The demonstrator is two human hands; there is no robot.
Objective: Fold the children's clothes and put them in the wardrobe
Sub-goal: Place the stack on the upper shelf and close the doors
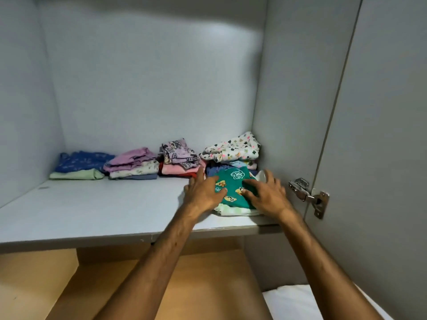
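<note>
Single view only: a head-worn wide-angle camera, so no second view shares any part of the scene. It faces forward and slightly down into the wardrobe, close to the shelf (97, 215), whose front edge crosses the lower half of the picture. Both forearms enter from the bottom edge; the left hand (203, 192) and right hand (268, 195) sit just right of centre. The back wall (147, 88) fills the upper half. The door (381, 135) with its hinge (308, 196) bounds the right. Straight edges bow near the margins.
</note>
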